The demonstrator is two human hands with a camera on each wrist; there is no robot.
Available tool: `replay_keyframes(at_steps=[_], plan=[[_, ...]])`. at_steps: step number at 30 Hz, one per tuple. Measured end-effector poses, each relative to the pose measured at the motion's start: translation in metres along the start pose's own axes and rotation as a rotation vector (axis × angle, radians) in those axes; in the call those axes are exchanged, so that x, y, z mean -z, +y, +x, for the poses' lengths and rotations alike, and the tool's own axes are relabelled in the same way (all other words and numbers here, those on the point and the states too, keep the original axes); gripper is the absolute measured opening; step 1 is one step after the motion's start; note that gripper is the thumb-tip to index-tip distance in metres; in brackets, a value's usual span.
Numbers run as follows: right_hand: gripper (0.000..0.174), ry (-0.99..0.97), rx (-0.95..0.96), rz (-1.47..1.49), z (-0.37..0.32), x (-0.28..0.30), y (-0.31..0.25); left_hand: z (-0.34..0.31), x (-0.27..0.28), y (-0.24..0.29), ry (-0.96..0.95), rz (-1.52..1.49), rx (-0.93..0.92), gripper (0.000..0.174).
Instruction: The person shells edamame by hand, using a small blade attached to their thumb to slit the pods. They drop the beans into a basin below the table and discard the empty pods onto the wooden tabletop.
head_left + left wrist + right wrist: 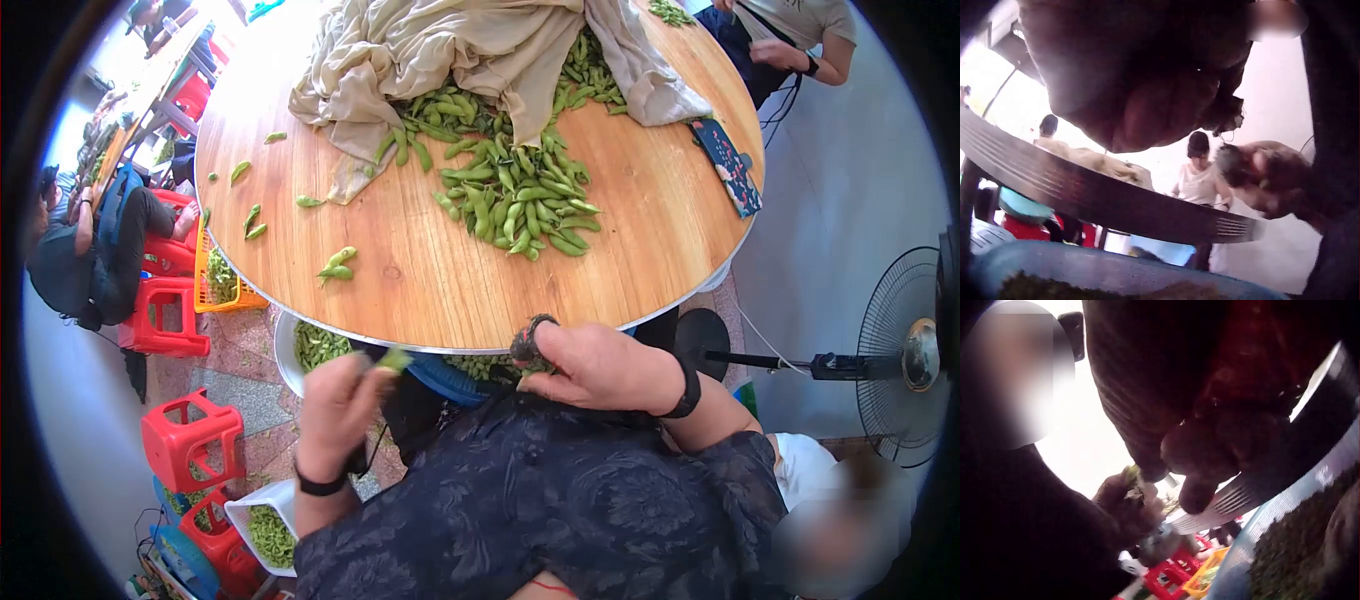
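Note:
In the head view the left hand (342,405), slightly blurred, pinches a green pod (394,360) between thumb and fingers at the table's near edge. To its right is the right hand (610,370), its fingers bent and a dark, rough covering or object (531,340) at the fingertips; whether it holds anything is unclear. The left wrist view shows the left hand (1141,81) dark and close, the right hand (1266,178) beyond. In the right wrist view the right hand (1210,437) is a dark shape, with the left hand (1129,506) lower left. Green pods (515,200) lie heaped on the table.
A beige cloth (430,60) partly covers the pods on the round wooden table (400,290). Under its near edge are a blue basin (440,380) and a white tub (290,355). Red stools (190,435) stand left, a black fan (905,355) right. Other people sit around.

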State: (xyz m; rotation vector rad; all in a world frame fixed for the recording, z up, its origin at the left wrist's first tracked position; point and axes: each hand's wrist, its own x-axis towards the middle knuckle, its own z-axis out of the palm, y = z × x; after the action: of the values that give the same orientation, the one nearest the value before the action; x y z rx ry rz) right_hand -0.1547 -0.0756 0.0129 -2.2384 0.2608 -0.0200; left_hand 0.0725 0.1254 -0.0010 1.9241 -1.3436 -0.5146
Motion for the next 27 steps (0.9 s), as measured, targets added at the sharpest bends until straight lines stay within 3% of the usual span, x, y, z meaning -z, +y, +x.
replay_keyframes(at_steps=[1,2,3,4,5,6,8,11,13,15,17,18,20,22,24,27], plan=[[0.021,0.035,0.019,-0.040,0.001,0.004,0.001,-0.008,0.009,-0.010,0.087,0.096,0.161,0.024],[0.018,0.173,0.061,-0.098,0.004,0.009,0.005,-0.021,0.018,-0.043,0.113,0.347,0.143,0.011],[0.017,0.233,0.012,-0.145,0.009,0.014,0.010,-0.027,0.020,-0.055,0.118,0.347,0.146,0.011],[0.018,0.308,-0.021,-0.228,0.016,0.019,0.011,-0.033,0.022,-0.063,0.256,0.392,0.150,0.008],[0.021,0.383,-0.053,-0.312,0.024,0.023,0.012,-0.038,0.024,-0.069,0.395,0.437,0.155,0.014],[0.021,0.383,-0.050,-0.314,0.033,0.024,0.011,-0.039,0.028,-0.069,0.355,0.496,0.135,0.032],[0.017,0.439,0.085,-0.503,0.050,0.025,0.010,-0.035,0.023,-0.057,0.361,0.404,0.154,0.032],[0.019,0.475,0.092,-0.634,0.062,0.022,0.029,-0.017,0.006,-0.030,0.336,0.038,0.106,0.024],[0.021,0.561,0.060,-0.597,0.059,0.031,0.033,-0.003,-0.005,-0.014,0.211,-0.098,-0.011,0.020],[0.022,0.646,0.025,-0.559,0.052,0.038,0.033,0.009,-0.020,0.002,-0.026,-0.408,0.050,0.016],[0.025,0.688,0.039,-0.233,0.043,0.041,0.024,0.025,-0.030,0.022,-0.337,-0.672,0.147,0.019],[0.026,0.618,-0.037,-0.155,0.038,0.041,0.009,0.034,-0.038,0.033,-0.335,-0.674,0.148,0.019],[0.025,0.534,-0.054,-0.233,0.028,0.026,0.003,0.050,-0.052,0.050,-0.548,-1.093,0.398,0.026],[0.025,0.453,-0.073,-0.309,0.023,0.014,0.000,0.061,-0.075,0.038,-0.574,-1.219,0.364,0.028],[0.025,0.439,0.329,-0.214,0.021,0.005,0.000,0.064,-0.087,0.038,-0.600,-1.345,0.334,0.034],[0.027,0.554,0.259,-0.074,0.010,-0.001,0.006,0.062,-0.087,0.044,-0.486,-1.238,0.356,0.031]])
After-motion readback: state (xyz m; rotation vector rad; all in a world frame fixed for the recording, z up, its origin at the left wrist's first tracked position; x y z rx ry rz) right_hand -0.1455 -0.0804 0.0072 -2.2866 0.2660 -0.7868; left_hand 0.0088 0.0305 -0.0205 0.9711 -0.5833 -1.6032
